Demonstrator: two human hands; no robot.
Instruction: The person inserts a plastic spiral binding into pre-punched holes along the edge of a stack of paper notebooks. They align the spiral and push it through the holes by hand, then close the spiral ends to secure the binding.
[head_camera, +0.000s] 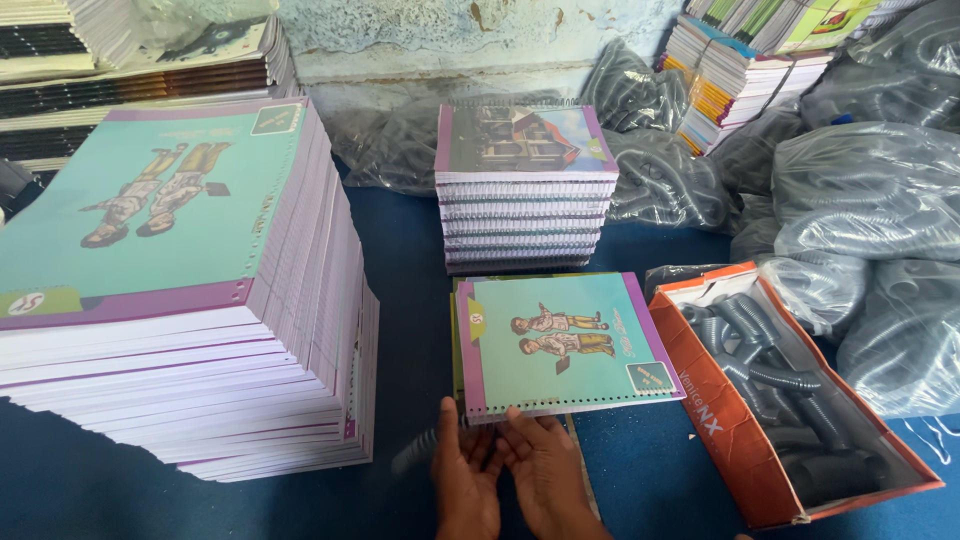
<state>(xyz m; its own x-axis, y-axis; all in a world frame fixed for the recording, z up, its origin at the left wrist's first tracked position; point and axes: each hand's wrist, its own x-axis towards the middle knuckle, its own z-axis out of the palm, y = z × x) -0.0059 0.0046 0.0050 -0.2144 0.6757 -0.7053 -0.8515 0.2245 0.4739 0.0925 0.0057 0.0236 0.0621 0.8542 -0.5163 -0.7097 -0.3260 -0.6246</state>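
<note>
Two bare hands are seen at the bottom edge of the head view, laid side by side on a blue table (640, 480). The left hand (467, 480) is held palm down, fingers stretched forward and slightly spread, the tips set at the punched near edge of a teal notebook (565, 343). A dark spiral coil (417, 450), blurred, is seen just left of this hand; whether it is gripped cannot be told. The right hand (547, 470) is pressed close beside the left, its fingers likewise extended and unclenched, the tips touching the same perforated edge.

The notebook is shown lying flat just in front of the hands, slightly skewed, its cover bordered in purple and printed with two cartoon figures. A tall stack of unbound notebooks (200, 300) with the same cover is seen to the left. A shorter stack of spiral-bound notebooks (525, 190) is placed behind, near the wall. To the right, an open orange cardboard box (720, 420) filled with dark coils is set just beside the notebook, with clear plastic bags of coils (860, 200) piled behind it.
</note>
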